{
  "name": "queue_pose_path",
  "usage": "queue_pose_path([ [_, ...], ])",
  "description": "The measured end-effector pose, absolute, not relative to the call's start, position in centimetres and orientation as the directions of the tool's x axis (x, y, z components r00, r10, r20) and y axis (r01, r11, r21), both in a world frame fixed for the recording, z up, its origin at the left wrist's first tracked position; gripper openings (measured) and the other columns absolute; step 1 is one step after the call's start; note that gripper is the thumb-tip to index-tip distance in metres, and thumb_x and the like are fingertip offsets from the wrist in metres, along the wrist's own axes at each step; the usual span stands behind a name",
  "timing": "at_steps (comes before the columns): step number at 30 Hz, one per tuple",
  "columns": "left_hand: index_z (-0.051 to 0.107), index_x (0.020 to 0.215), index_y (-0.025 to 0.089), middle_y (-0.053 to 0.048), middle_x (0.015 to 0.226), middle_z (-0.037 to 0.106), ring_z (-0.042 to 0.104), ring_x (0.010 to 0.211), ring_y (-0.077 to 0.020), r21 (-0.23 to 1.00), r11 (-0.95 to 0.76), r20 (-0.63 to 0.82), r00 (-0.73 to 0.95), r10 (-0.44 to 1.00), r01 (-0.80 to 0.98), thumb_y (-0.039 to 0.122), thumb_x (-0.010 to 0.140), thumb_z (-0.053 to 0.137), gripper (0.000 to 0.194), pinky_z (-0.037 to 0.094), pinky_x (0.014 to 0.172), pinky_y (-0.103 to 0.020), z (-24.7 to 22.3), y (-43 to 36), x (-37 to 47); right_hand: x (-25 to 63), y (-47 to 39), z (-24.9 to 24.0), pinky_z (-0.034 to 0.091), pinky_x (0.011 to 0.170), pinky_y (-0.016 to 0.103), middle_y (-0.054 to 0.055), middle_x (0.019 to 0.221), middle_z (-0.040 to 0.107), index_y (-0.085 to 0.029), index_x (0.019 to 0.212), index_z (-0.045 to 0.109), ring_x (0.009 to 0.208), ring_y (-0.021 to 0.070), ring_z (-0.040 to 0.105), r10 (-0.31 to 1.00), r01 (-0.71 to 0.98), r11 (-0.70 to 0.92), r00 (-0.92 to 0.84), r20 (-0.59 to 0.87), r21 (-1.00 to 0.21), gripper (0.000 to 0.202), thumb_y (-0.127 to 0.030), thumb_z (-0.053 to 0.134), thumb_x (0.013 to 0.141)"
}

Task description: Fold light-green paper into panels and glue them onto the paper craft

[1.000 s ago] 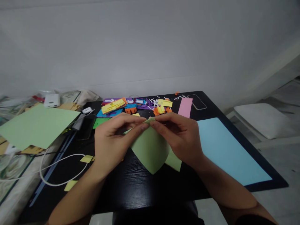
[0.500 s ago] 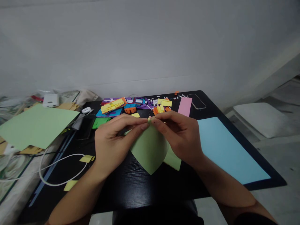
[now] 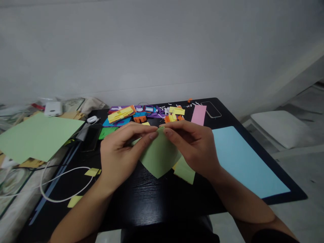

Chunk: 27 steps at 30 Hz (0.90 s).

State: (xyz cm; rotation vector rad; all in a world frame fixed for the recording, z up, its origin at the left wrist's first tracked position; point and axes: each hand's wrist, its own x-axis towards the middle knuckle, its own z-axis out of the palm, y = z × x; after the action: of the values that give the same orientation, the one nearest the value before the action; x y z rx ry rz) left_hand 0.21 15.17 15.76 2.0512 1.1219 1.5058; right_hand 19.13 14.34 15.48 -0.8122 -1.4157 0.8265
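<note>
Green sheet (image 3: 158, 158), 1 pc: over black table (image 3: 149, 206), top pinched by L hand (image 3: 118, 152) & R hand (image 3: 198, 148) fingers. Risk: uneven pinch, poss. skewed crease. Green scrap (image 3: 186, 170): sheet's 4 o'clock.

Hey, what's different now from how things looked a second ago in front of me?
The lower corner of the held green sheet has moved up in the view and a little left, uncovering more of the smaller green piece beside it. Nothing was let go or newly taken: the left hand and right hand still pinch the sheet's top. The blue sheet and pink strip stayed put.
</note>
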Motion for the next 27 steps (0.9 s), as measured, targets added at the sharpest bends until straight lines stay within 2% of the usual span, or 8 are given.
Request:
queue_pose_path([
  [5,0.083,0.101,0.030,0.002,0.092,0.081,0.075,0.080,-0.0135,0.708,-0.609,0.623,0.088,0.777,0.357,0.024,0.090,0.082,0.012,0.063,0.075,-0.027,15.8,15.3,0.3,19.2,14.2,15.6,0.069,0.084,0.028,0.000,0.099,0.084,-0.024,0.103,0.082,0.090,0.0162,0.081,0.879,-0.044,0.474,-0.032,0.475,-0.880,0.015,-0.018,0.081,0.089],
  [9,0.083,0.100,0.030,0.002,0.093,0.082,0.077,0.082,-0.0140,0.737,-0.591,0.605,0.068,0.793,0.327,0.024,0.089,0.083,0.013,0.065,0.078,-0.027,15.7,15.5,0.3,19.0,14.0,15.3,0.070,0.081,0.031,-0.001,0.101,0.084,-0.026,0.103,0.082,0.090,0.0172,0.081,0.860,-0.005,0.509,0.023,0.509,-0.861,0.018,-0.018,0.084,0.087],
  [13,0.083,0.099,0.030,0.002,0.092,0.081,0.077,0.080,-0.0139,0.719,-0.611,0.628,0.066,0.775,0.332,0.024,0.088,0.084,0.013,0.065,0.074,-0.026,15.5,15.7,0.2,18.9,13.9,15.1,0.069,0.087,0.032,-0.001,0.104,0.084,-0.027,0.106,0.082,0.093,0.0175,0.080,0.825,0.066,0.559,0.053,0.562,-0.826,0.021,-0.020,0.086,0.087],
  [19,0.082,0.100,0.030,0.001,0.093,0.079,0.075,0.079,-0.0138,0.740,-0.608,0.633,0.007,0.774,0.290,0.025,0.089,0.084,0.012,0.064,0.070,-0.027,15.1,16.1,-0.1,19.4,14.3,15.1,0.068,0.094,0.033,0.001,0.112,0.083,-0.026,0.115,0.077,0.100,0.0181,0.080,0.826,0.018,0.563,-0.021,0.563,-0.826,0.033,-0.021,0.088,0.085],
  [23,0.080,0.101,0.030,0.000,0.095,0.079,0.074,0.078,-0.0146,0.758,-0.617,0.639,-0.050,0.767,0.212,0.026,0.091,0.082,0.011,0.063,0.067,-0.028,14.8,16.7,-0.2,19.9,14.4,15.1,0.068,0.093,0.033,0.001,0.113,0.083,-0.025,0.114,0.077,0.101,0.0186,0.080,0.799,0.161,0.598,-0.040,0.600,-0.786,0.027,-0.022,0.085,0.088],
  [27,0.079,0.099,0.027,0.000,0.093,0.079,0.075,0.080,-0.0129,0.753,-0.638,0.654,-0.077,0.753,0.159,0.025,0.090,0.083,0.010,0.061,0.070,-0.025,14.7,17.4,-0.2,20.0,14.2,15.3,0.066,0.093,0.030,0.001,0.108,0.084,-0.022,0.111,0.077,0.094,0.0162,0.080,0.705,0.344,0.673,-0.030,0.709,-0.654,0.020,-0.018,0.080,0.092],
])
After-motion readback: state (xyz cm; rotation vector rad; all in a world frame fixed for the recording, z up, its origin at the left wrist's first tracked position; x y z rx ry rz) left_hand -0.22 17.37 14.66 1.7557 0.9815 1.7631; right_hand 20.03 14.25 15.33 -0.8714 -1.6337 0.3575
